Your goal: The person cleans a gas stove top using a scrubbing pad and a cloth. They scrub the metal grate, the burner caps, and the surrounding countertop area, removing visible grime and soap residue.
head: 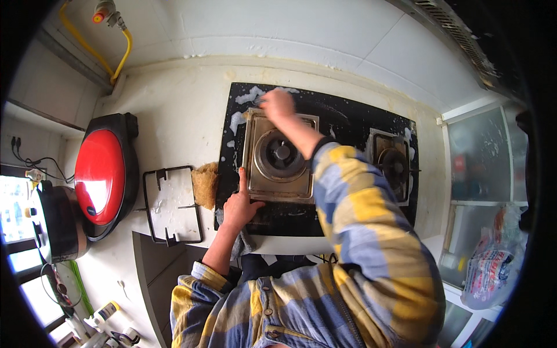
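Observation:
My right hand [278, 106] is blurred over the far left corner of a black glass gas hob [343, 104]. Something small and dark shows at its fingertips, too blurred to name. White foam [250, 95] lies beside it. My left hand [240, 204] rests at the near left edge of a stained metal drip tray [278, 187], index finger stretched out along its side, holding nothing. Inside the tray sits the left burner [283, 151]. The right burner [394, 167] is partly covered by my right sleeve. A grey cloth [242, 245] hangs at the counter's front edge, below my left wrist.
Left of the hob lie a brown scouring pad [205, 185] and a black pan support [201, 224]. Farther left stand a red electric griddle [102, 174] and a round cooker [65, 222]. A plastic bag [491, 269] is at right; a range hood [461, 39] overhangs the upper right.

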